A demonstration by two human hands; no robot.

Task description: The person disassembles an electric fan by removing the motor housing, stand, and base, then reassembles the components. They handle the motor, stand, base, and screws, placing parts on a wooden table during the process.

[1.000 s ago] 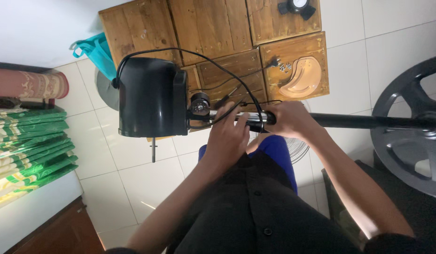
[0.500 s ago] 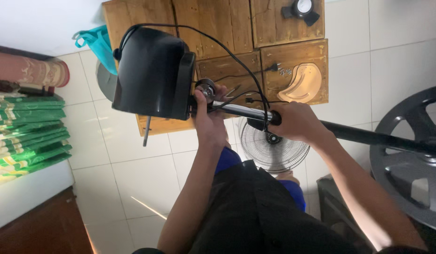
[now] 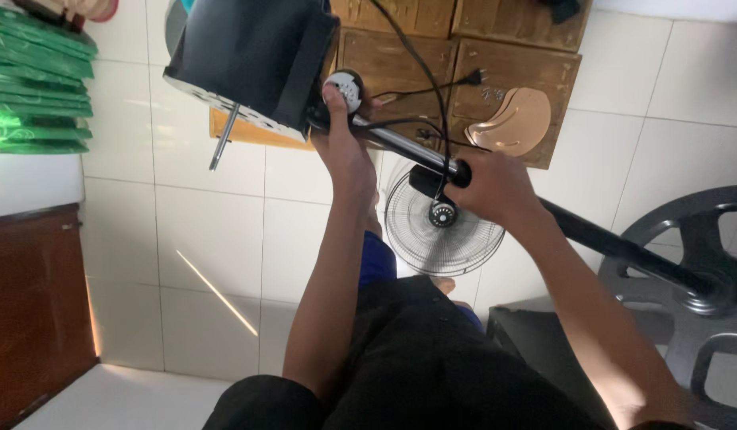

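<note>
Head view: we're holding a pedestal-fan assembly across our lap w/ both hands.

Left hand (image 3: pixel 345 151) is up at the motor end, fingers curled round the pole (image 3: pixel 400 143) where it meets the black motor housing (image 3: pixel 249 56). The thumb lies pressed against a small white knob (image 3: pixel 342 86) just above the fingertips, so that hand is clamped on the pole, not spread.

Right hand (image 3: pixel 496 187) sits further down the same pole, fingers wrapped tight round a black collar (image 3: pixel 444 171) on it; knuckles face us and the fingertips are hidden under the pole.

From the right fingers the pole runs on down-right as a black tube to the round dark fan base (image 3: pixel 695 279), well apart from both hands. A bare metal shaft (image 3: pixel 224 137) sticks out of the housing's face, left of the left fingers. A black power cord (image 3: pixel 420 76) loops over the pole btwn the two hands, and its plug (image 3: pixel 473 77) lies on the wooden panels (image 3: pixel 496 87) beyond the fingers.

Below and behind the pole, btwn the hands, a round wire fan guard (image 3: pixel 440 219) lies flat on the white tile floor (image 3: pixel 209 231). A tan curved plastic piece (image 3: pixel 516 123) rests on the wood just above the right fingers. A green stack (image 3: pixel 34 87) sits far left of the left fingers, w/ a dark wood cabinet (image 3: pixel 34 295) below it.
</note>
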